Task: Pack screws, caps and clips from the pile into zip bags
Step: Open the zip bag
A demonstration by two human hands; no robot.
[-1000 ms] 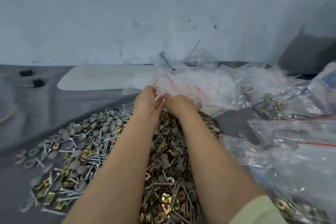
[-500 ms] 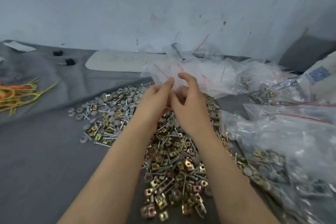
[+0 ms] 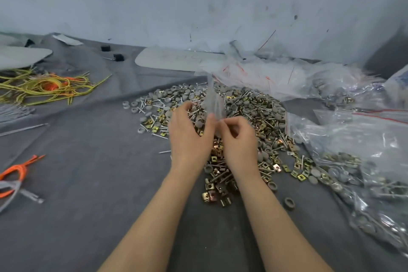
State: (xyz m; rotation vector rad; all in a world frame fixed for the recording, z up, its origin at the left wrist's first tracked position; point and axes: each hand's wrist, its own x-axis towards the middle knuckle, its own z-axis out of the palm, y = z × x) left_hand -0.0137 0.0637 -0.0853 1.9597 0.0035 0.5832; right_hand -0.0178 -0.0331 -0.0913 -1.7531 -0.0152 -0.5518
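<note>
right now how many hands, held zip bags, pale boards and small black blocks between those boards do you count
hands, left hand and right hand: 2
clear zip bag held by both: 1
pale boards: 2
small black blocks: 2
total: 7

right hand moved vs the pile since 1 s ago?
Yes. The right hand has pulled back toward the person, from the far edge of the pile, by the empty bags, to its middle, pinching a zip bag.

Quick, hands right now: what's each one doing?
Left hand: thumb at the clear bag; grip cannot be told.
Right hand: pinching the clear bag.
</note>
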